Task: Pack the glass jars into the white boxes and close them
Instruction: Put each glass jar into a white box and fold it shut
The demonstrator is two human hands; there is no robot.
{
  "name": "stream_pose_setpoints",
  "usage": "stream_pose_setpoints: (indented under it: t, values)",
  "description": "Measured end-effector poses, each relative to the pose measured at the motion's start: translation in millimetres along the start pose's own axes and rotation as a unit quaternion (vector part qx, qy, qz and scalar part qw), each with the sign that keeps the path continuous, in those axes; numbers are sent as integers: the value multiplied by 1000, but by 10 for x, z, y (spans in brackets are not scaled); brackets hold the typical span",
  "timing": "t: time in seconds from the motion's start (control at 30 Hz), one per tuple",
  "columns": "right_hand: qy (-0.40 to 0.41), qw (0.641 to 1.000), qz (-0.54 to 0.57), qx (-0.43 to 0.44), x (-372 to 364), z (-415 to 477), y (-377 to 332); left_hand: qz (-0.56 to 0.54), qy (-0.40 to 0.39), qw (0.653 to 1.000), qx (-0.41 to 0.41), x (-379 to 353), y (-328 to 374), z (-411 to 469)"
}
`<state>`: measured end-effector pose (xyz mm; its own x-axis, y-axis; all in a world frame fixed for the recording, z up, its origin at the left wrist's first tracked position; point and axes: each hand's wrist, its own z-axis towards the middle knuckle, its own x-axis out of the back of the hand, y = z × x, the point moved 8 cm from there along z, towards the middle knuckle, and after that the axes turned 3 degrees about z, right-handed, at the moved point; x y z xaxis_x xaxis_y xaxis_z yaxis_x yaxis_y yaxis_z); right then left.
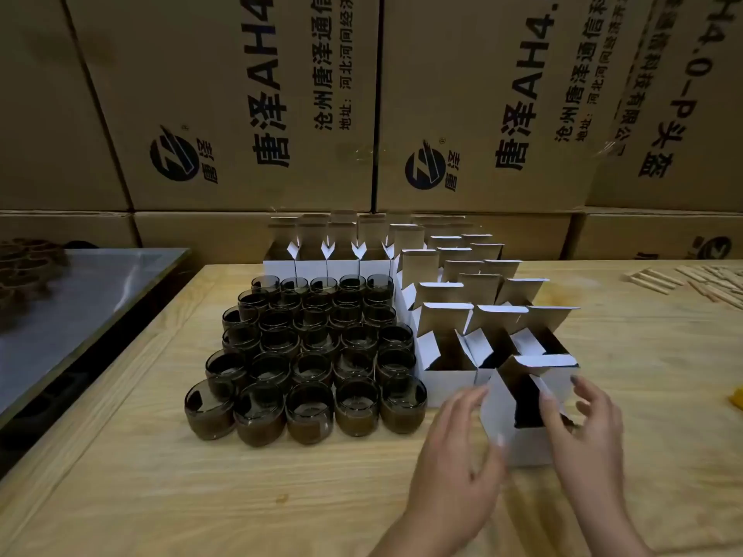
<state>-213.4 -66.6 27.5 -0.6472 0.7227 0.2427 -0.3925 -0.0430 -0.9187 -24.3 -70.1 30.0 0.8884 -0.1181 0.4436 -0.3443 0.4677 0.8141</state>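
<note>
Several dark glass jars [309, 355] stand in tight rows on the wooden table [161, 496], left of centre. To their right and behind them stand several white boxes [446, 347] with their top flaps up. One open white box [522, 412] sits apart at the front. My left hand [458, 448] hovers just left of it with fingers spread, and nothing is in it. My right hand [583, 428] reaches over the box's right side, fingers at its rim and side flap. The inside of the box is dark, and I cannot tell what it holds.
Large brown cartons [362, 114] with printed text form a wall behind the table. A grey metal surface [80, 299] lies to the left with brown moulded trays [24, 267] on it. Wooden sticks [691, 279] lie at the far right, and a yellow object [737, 400] shows at the right edge.
</note>
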Motion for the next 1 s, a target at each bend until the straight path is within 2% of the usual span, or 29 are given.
stream_pose_setpoints:
  t: [0.1,0.2,0.47,0.6,0.83,1.0]
  values:
    - [-11,1000,-26,4,-109,13,59,17,-66,997,29,-317,-84,255]
    - [-14,1000,-14,-1,-164,-18,112,-9,-72,996,54,-441,-185,310]
    - [-17,999,22,23,-298,-371,-66,30,14,999,39,-68,-291,90]
    - [-33,998,41,22,-412,-648,-149,68,61,996,7,248,-314,-131]
    - [-91,991,87,52,-725,-999,-370,94,150,984,1,851,-454,-382]
    - [-147,979,131,53,-984,-1114,-410,56,225,972,28,1288,-647,-489]
